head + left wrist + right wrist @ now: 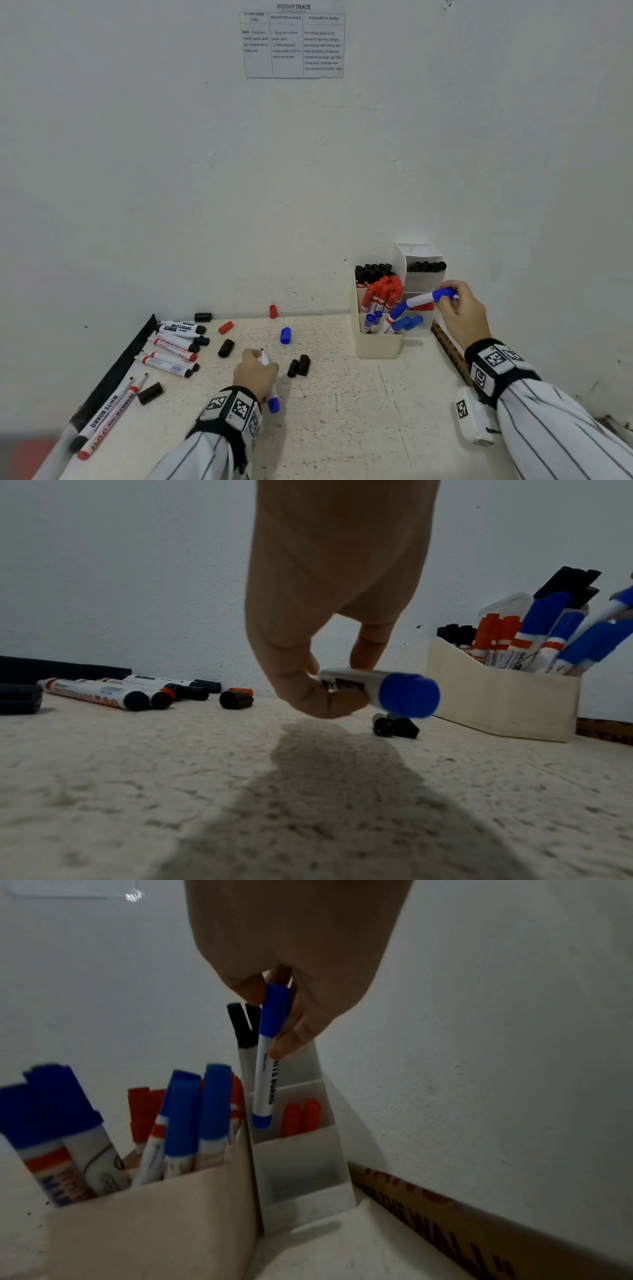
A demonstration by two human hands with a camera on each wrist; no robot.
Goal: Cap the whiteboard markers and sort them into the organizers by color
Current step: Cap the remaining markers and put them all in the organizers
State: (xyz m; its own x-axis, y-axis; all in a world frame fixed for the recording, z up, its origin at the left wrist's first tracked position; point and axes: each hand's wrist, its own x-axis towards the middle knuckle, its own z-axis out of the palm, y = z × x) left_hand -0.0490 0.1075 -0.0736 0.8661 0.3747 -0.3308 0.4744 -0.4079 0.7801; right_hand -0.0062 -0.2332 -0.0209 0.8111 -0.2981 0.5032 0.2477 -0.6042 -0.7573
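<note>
Right hand [460, 308] grasping capped blue marker [428, 297] over organizers [378, 346] at counter's far right edge. Left hand [255, 371] grasping uncapped blue marker [270, 387] mid-counter. Remaining: uncapped markers [174, 346] along left edge, loose caps [285, 335].

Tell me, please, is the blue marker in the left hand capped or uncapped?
Uncapped. The head view shows the marker's bare dark tip poking out above the left hand, and a loose blue cap lies on the table.
</note>
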